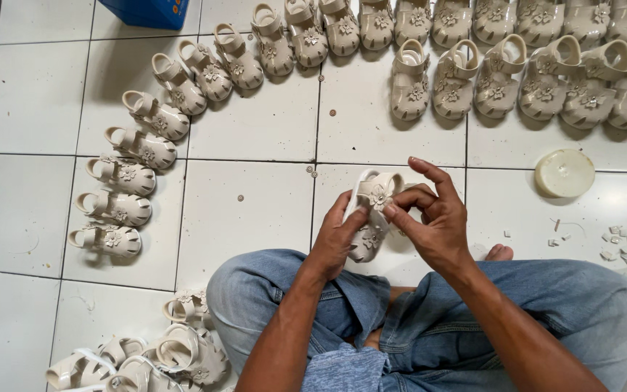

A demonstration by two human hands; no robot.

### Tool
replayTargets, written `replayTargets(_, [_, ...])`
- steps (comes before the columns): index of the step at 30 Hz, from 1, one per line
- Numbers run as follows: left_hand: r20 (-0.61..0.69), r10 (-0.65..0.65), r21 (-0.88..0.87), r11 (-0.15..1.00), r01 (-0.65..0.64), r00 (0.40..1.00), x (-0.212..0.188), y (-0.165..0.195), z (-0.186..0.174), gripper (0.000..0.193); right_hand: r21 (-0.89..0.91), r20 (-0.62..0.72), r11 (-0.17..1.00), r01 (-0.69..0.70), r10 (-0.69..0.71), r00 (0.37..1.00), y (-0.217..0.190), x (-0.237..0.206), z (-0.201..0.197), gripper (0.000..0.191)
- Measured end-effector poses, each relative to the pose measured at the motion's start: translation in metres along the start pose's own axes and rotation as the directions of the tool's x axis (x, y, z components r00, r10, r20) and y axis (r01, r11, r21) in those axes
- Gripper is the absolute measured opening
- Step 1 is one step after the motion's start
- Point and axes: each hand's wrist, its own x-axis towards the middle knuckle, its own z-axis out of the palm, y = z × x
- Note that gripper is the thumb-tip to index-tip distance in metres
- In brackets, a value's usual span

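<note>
I sit cross-legged in blue jeans on a white tiled floor. My left hand [337, 239] grips a small cream child's sandal [371, 218] from its left side, holding it above the floor in front of my knees. My right hand [433, 218] pinches at the flower ornament on the sandal's strap, index finger stretched over the top. Both hands are closed around the same sandal.
Many matching cream sandals lie in a curved row [183, 87] from the left to the far side, and in a second row [517, 80] at the far right. A loose pile [161, 356] sits by my left knee. A round cream lid [564, 173], small scraps [618, 243] and a blue box [150, 11] are nearby.
</note>
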Motion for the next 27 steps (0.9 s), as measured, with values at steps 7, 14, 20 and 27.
replayTargets(7, [0.165,-0.061,-0.124,0.989,0.082,0.984,-0.009,0.008,-0.007,0.077,-0.306,-0.192,0.952,-0.003,-0.059,0.98,0.008,0.007,-0.019,0.05])
replayTargets(14, [0.264,-0.094,-0.258,0.952,0.164,0.96,-0.014,0.021,-0.004,0.094,0.185,0.152,0.815,-0.549,0.528,0.836,0.015,0.017,-0.018,0.071])
replayTargets(20, [0.155,-0.002,-0.218,0.975,0.036,0.988,-0.011,0.02,-0.01,0.088,0.368,0.102,0.715,-0.594,0.604,0.79,0.012,0.017,-0.02,0.076])
replayTargets(27, [0.114,0.361,0.256,0.89,-0.379,0.926,-0.014,0.028,0.013,0.11,0.469,0.056,0.629,-0.62,0.679,0.732,0.023,0.015,-0.02,0.07])
